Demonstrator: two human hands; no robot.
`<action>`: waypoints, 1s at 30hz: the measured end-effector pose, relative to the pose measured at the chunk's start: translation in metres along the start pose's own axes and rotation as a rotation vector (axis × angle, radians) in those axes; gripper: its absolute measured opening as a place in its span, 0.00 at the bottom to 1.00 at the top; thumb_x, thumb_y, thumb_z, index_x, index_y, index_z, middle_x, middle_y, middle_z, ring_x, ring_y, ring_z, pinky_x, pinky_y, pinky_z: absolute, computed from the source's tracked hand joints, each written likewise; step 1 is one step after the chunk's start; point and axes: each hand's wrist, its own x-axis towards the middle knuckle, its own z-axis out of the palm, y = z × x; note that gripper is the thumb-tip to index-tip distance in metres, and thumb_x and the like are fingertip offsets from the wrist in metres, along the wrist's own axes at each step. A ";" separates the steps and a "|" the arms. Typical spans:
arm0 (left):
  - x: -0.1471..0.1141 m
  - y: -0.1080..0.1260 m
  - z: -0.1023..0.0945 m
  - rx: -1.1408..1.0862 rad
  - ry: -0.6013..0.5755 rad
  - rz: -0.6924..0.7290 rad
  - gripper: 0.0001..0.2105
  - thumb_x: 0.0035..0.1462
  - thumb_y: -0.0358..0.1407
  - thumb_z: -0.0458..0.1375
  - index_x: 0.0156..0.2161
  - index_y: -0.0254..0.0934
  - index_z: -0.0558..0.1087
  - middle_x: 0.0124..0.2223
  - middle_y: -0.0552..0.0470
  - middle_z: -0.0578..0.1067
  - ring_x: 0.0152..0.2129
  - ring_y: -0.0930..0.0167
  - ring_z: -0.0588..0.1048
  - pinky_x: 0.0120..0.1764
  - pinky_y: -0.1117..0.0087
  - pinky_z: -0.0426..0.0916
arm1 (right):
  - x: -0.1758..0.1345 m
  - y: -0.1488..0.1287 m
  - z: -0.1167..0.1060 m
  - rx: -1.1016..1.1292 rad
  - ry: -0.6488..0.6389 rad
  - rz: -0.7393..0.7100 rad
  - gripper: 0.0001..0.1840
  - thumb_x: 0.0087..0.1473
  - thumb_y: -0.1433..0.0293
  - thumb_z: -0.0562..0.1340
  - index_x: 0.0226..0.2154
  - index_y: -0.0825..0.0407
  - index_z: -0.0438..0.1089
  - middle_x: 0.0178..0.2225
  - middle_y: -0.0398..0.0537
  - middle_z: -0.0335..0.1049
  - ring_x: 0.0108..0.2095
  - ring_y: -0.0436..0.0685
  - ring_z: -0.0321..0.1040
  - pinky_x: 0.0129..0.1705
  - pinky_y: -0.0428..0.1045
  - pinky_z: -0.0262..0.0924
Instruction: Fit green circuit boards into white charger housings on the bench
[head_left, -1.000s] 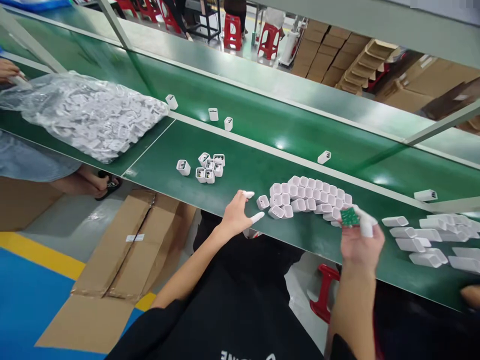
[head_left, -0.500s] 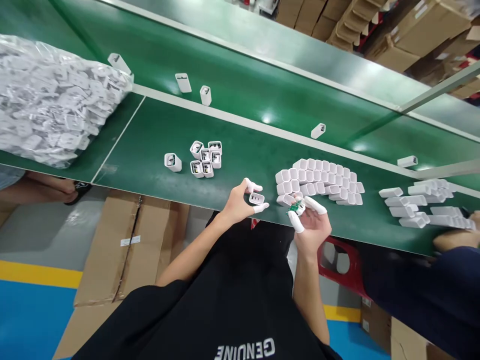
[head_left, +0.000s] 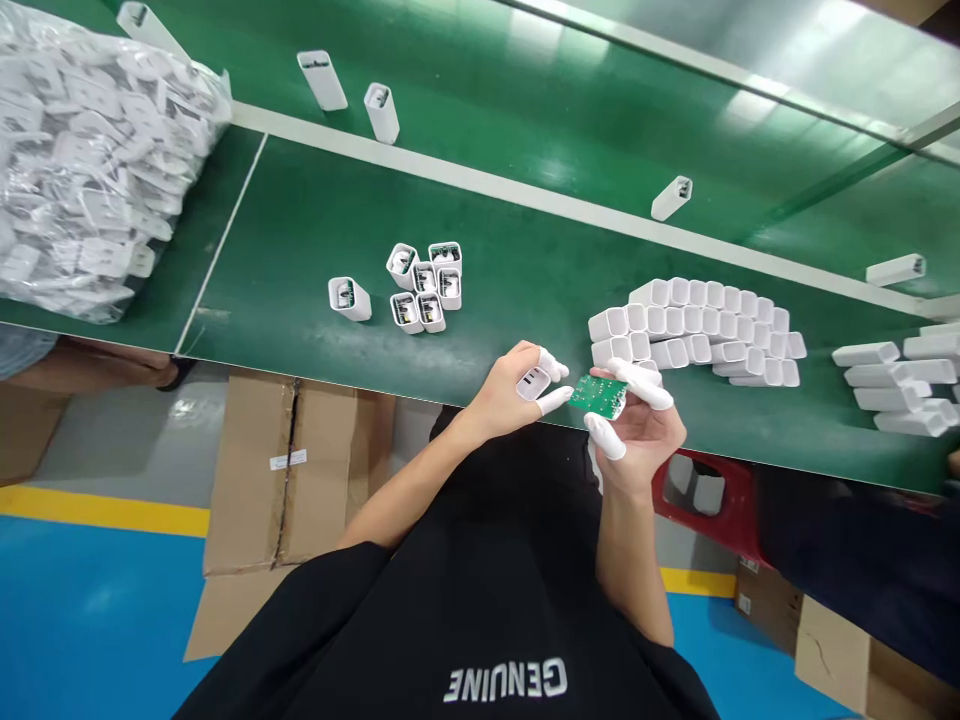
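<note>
My left hand (head_left: 517,388), with white finger cots on its fingertips, is closed round a small white end cap (head_left: 532,383) with dark port slots. Between the thumb and fingers of my right hand (head_left: 634,425) is a green circuit board (head_left: 598,396), its soldered face up and white parts beneath its edge. The left fingertips reach close to the board's left edge; whether they touch it I cannot tell. Behind my right hand, a block of white charger housings (head_left: 690,320) stands on the bench. Several housings with boards inside (head_left: 427,285) stand grouped left of my hands.
A clear bag of white plastic parts (head_left: 90,170) lies at the bench's left. One filled housing (head_left: 349,299) stands apart, and others lie beyond the white strip (head_left: 450,177). More white housings (head_left: 892,385) lie at the right. A red stool (head_left: 694,500) is below the bench edge.
My right hand has turned the circuit board flatter, showing its green face, and both hands have come closer together. The camera view has shifted nearer to the bench.
</note>
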 end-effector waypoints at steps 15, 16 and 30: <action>-0.004 -0.001 0.002 0.197 -0.068 0.263 0.10 0.67 0.28 0.66 0.42 0.41 0.68 0.38 0.54 0.72 0.33 0.70 0.70 0.35 0.69 0.67 | -0.003 0.021 -0.012 -0.038 -0.273 -0.164 0.38 0.54 0.71 0.81 0.66 0.39 0.79 0.57 0.49 0.86 0.54 0.69 0.86 0.52 0.68 0.88; -0.004 -0.001 0.001 0.194 -0.083 0.259 0.10 0.68 0.28 0.66 0.42 0.41 0.68 0.38 0.54 0.72 0.33 0.70 0.70 0.34 0.69 0.67 | -0.003 0.022 -0.012 -0.049 -0.295 -0.171 0.38 0.55 0.72 0.80 0.66 0.38 0.79 0.57 0.48 0.86 0.55 0.69 0.86 0.53 0.68 0.88; -0.003 0.000 0.001 0.204 -0.107 0.272 0.09 0.71 0.30 0.64 0.42 0.42 0.66 0.38 0.53 0.72 0.33 0.70 0.69 0.34 0.67 0.67 | -0.004 0.019 -0.011 -0.084 -0.350 -0.171 0.39 0.55 0.73 0.80 0.66 0.36 0.79 0.54 0.49 0.86 0.54 0.70 0.86 0.53 0.69 0.87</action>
